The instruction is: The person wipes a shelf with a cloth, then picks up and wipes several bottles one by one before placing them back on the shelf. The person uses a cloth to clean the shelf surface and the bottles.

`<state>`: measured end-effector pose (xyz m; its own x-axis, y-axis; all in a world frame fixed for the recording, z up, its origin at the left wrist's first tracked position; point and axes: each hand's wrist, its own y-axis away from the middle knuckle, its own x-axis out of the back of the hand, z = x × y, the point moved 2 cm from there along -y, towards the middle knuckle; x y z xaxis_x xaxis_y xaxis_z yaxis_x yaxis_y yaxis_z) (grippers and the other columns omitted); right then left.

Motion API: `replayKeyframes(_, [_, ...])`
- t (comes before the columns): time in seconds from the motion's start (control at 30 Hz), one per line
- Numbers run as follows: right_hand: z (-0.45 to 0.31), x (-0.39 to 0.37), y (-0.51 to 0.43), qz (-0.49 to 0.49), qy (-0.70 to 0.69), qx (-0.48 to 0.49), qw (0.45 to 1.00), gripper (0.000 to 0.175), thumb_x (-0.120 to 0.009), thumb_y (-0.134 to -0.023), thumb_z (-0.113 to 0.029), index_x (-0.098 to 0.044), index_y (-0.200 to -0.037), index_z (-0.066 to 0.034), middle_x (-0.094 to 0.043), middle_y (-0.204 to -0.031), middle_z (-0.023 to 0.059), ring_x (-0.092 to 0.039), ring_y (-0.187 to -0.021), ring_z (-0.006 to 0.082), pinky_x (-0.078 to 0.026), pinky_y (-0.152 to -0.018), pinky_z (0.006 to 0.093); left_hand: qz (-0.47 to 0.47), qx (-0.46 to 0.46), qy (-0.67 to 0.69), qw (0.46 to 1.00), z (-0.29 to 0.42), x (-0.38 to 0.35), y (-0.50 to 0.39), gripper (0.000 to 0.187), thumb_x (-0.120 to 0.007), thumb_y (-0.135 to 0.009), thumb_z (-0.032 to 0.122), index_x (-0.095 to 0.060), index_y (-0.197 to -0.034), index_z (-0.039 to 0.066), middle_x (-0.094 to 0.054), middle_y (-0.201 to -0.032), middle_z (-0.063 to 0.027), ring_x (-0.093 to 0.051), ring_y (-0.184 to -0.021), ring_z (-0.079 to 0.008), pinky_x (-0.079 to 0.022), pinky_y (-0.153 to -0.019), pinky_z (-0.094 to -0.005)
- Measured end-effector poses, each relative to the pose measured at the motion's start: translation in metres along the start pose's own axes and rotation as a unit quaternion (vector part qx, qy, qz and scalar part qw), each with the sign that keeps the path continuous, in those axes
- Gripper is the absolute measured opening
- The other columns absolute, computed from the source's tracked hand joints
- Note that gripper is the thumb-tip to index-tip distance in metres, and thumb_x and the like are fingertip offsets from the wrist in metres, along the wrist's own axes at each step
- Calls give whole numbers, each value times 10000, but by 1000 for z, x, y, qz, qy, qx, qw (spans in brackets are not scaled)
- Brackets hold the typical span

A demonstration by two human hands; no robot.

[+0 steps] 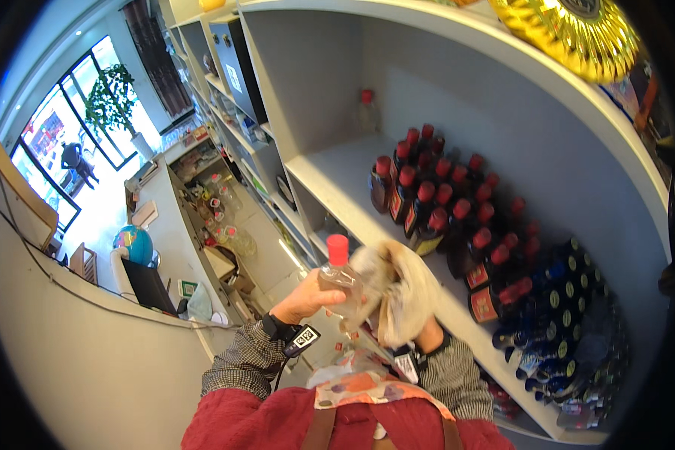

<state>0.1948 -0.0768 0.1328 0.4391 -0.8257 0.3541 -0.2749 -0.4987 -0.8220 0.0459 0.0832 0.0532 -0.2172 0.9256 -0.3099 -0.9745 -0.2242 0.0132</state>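
A clear bottle with a red cap point(341, 278) is gripped in my left hand point(306, 300), upright in front of my chest. My right hand point(426, 336) is mostly covered by a stained, cream-coloured cloth point(408, 292), which it holds against or close beside the bottle; whether the two touch I cannot tell. Just beyond the cloth, a pale shelf point(337, 183) carries several dark bottles with red caps point(426, 191) in tight rows. One clear red-capped bottle point(367, 112) stands alone at the shelf's back corner.
Dark blue bottles point(562, 315) crowd the shelf's right end. A shiny gold ornament point(579, 34) sits above. Left of me, a counter point(169, 236) bears a globe point(133, 244) and a dark screen point(149, 286). Large clear containers point(240, 241) stand near the floor. A person point(77, 162) is by the glass doors.
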Motion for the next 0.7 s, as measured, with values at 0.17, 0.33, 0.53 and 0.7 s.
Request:
replayKeyframes(0.17, [28,-23,29,-254,-282,-93,920,476,-761,-811,-220,-612,-1221,-29,-619,-1071,169,-609,-991,327,-509,-887,349,-166,126,245,947,-38,-55,28,797,-841,-807,271,-445,-1442,-1,-646,-1271,-148,-661,-1104,-246,-542,-962,-413])
replayKeyframes(0.33, [24,-27,53,-297,-252,-212,896,360,-694,-954,-209,-617,-1271,-56,-653,-1204,57,-627,-1070,187,-511,-939,328,-27,31,228,973,-30,-70,38,859,-805,-836,191,-341,-1536,11,-567,-1413,-143,-588,-1243,-248,-474,-1061,-411])
replayKeyframes(0.53, [12,-40,32,-178,36,-84,980,446,-728,-835,-210,-620,-1252,-95,-656,-1122,138,-633,-1006,338,-504,-886,444,145,-45,-348,925,-7,-51,29,563,-817,-817,258,-617,-1285,15,-738,-1119,-133,-720,-1009,-241,-554,-895,-366])
replayKeyframes(0.7, [7,-33,28,-50,-99,-93,990,246,-723,-850,-173,-659,-1061,-66,-654,-1015,123,-642,-906,304,-518,-811,416,261,-179,-494,810,-5,-60,25,505,-834,-754,243,-663,-1182,36,-718,-941,-217,-715,-856,-387,-576,-724,-419])
